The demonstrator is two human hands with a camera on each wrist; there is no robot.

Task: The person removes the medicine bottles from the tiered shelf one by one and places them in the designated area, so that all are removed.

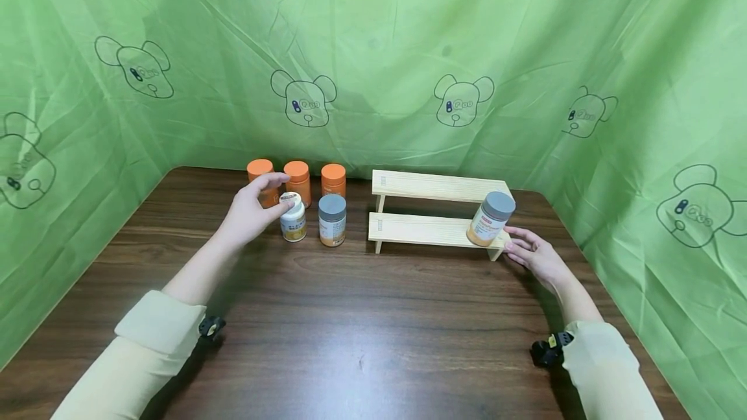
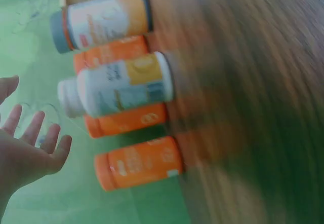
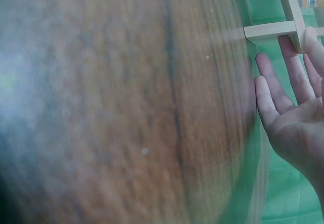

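Note:
In the head view my left hand hovers over a small white bottle, thumb and fingers spread about its cap. The left wrist view shows the left hand apart from the white bottle, fingers extended. At the right end of a two-step wooden rack, my right hand holds the lower step's end between thumb and fingers. A grey-capped jar stands on that step, close to the right hand. Up close, the right hand has fingertips around the rack's plank.
Behind the white bottle are three orange bottles in a row. Another grey-capped jar stands between the white bottle and the rack. A green curtain encloses the back and sides of the dark wooden table.

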